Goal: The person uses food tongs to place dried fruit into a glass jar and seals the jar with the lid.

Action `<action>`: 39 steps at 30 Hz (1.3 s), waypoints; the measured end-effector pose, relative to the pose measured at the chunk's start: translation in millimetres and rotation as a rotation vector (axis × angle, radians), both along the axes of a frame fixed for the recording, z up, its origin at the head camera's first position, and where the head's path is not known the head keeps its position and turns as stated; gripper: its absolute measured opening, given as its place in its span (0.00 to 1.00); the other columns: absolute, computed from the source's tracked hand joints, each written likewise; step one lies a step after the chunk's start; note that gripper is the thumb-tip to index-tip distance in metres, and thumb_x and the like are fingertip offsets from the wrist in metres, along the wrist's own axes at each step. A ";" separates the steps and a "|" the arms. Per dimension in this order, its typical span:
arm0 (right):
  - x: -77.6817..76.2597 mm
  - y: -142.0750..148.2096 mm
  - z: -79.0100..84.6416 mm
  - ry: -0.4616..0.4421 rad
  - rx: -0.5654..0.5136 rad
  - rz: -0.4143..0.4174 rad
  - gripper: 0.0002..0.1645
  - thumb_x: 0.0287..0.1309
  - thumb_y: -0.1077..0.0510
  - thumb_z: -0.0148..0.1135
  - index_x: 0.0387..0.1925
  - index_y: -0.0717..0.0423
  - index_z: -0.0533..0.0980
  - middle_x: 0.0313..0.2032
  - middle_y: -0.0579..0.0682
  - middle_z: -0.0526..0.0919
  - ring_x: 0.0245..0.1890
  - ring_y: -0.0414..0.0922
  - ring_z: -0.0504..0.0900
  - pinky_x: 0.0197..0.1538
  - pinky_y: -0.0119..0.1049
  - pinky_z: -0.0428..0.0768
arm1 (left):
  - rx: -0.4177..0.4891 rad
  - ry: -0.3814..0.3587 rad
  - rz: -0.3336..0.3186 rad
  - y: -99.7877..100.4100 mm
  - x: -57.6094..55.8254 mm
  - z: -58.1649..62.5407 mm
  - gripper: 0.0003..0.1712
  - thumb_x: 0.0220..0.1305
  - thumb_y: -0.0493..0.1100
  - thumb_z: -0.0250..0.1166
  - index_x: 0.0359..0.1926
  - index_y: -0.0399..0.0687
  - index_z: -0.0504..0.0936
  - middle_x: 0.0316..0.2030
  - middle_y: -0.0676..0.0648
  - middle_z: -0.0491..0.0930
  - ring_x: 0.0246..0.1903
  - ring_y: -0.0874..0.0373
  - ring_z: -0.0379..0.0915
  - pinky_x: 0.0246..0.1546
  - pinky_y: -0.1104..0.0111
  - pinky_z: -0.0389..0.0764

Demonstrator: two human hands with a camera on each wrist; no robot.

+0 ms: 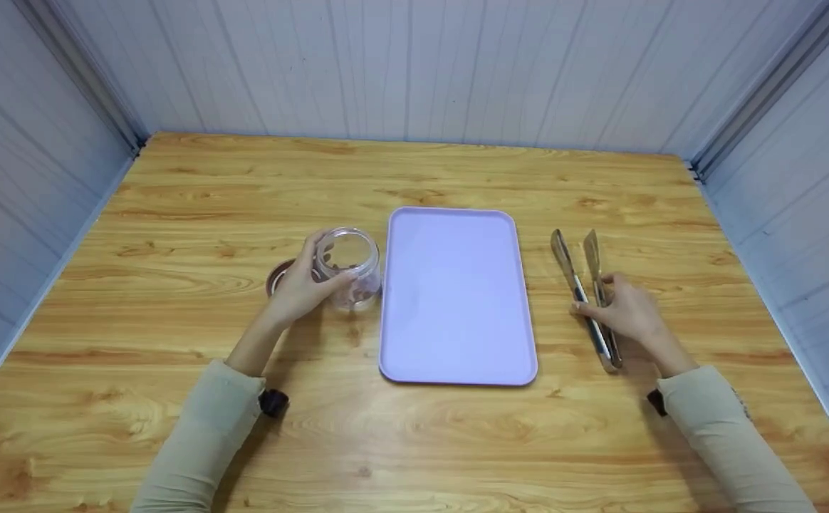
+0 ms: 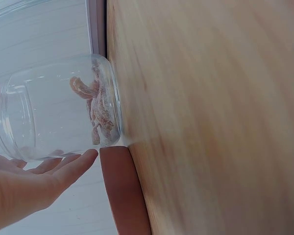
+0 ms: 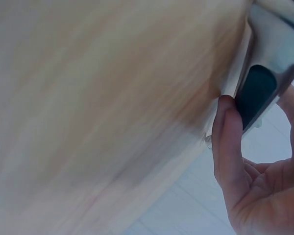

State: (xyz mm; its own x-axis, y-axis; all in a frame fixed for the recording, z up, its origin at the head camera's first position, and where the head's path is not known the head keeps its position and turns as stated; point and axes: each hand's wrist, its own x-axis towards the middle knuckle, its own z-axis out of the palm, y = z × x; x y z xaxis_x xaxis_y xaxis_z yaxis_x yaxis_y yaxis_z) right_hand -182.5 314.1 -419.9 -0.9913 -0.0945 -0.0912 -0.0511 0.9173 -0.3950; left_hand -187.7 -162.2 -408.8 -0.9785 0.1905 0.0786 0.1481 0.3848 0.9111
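Note:
My left hand (image 1: 304, 292) grips a clear jar (image 1: 365, 291) that stands upright, its thumb on the near side and fingers round the far side. The jar has no lid on its mouth. Some wrinkled brown pieces (image 2: 100, 110) lie at its bottom in the left wrist view. Beside the jar, partly behind the hand, is a reddish-brown lid (image 2: 125, 191). My right hand (image 1: 632, 310) holds a pair of metal tongs (image 1: 562, 258) between thumb and fingers. Their tips spread apart and point away from me. A dark inset (image 3: 257, 90) shows on the handle.
A pale purple tray (image 1: 457, 299) lies on the wooden table (image 1: 414, 442) between the two hands, close to the jar's right side. White panel walls (image 1: 429, 71) stand along the back and both sides of the table.

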 end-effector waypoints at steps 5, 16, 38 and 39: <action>-0.2 4.5 5.0 -0.001 -0.013 0.000 0.51 0.47 0.33 0.57 0.54 0.74 0.59 0.25 0.58 0.78 0.22 0.49 0.75 0.25 0.42 0.70 | -0.014 0.007 0.013 0.5 -0.2 -0.3 0.46 0.49 0.53 0.66 0.64 0.48 0.52 0.59 0.37 0.59 0.58 0.46 0.53 0.57 0.60 0.54; -0.9 11.0 27.9 0.141 -0.147 -0.075 0.46 0.47 0.34 0.57 0.56 0.66 0.62 0.32 0.61 0.77 0.26 0.52 0.76 0.26 0.40 0.72 | -0.040 0.031 0.003 -4.4 3.4 4.6 0.49 0.51 0.50 0.65 0.67 0.46 0.46 0.61 0.36 0.54 0.58 0.45 0.52 0.57 0.54 0.54; 10.8 -36.3 53.7 0.412 -0.679 0.008 0.29 0.51 0.65 0.61 0.54 0.70 0.63 0.43 0.63 0.71 0.45 0.53 0.71 0.46 0.42 0.71 | 0.071 0.040 0.055 -33.5 21.6 23.9 0.43 0.54 0.47 0.63 0.66 0.47 0.50 0.62 0.39 0.52 0.61 0.45 0.47 0.57 0.55 0.54; 11.0 -39.6 54.2 0.411 -0.697 0.016 0.29 0.50 0.66 0.61 0.54 0.70 0.63 0.44 0.64 0.71 0.45 0.54 0.71 0.47 0.43 0.71 | 0.076 0.037 0.056 -34.8 22.4 24.1 0.43 0.54 0.46 0.63 0.66 0.47 0.50 0.62 0.38 0.52 0.61 0.45 0.46 0.57 0.55 0.54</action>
